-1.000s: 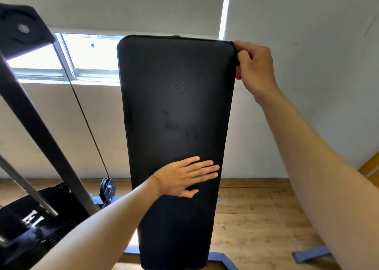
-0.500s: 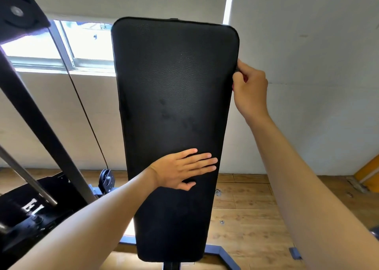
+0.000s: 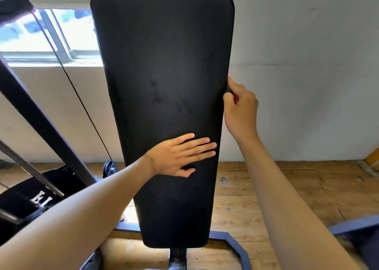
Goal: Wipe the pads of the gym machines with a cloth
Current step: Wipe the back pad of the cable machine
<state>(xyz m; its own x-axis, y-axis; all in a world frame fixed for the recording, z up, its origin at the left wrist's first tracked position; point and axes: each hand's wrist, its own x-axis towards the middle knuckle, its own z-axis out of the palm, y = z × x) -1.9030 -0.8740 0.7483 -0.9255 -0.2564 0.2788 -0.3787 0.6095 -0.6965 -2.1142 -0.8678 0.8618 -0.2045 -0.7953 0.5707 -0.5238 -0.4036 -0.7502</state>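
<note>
Edge-wiping step: I am pressing my flat left hand (image 3: 180, 157) on the near part of the tall black padded backrest (image 3: 164, 64) while my right hand (image 3: 240, 109) is pinching something small, hardly visible, at its right edge; the lower edge comes next, I judge.

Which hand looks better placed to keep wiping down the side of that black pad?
Probably the right hand: it is curled against the pad's right edge, gripping something dark. The left hand only lies flat on the face.

Single head-worn view, forward and slightly downward, close before the upright black pad (image 3: 164, 105).
</note>
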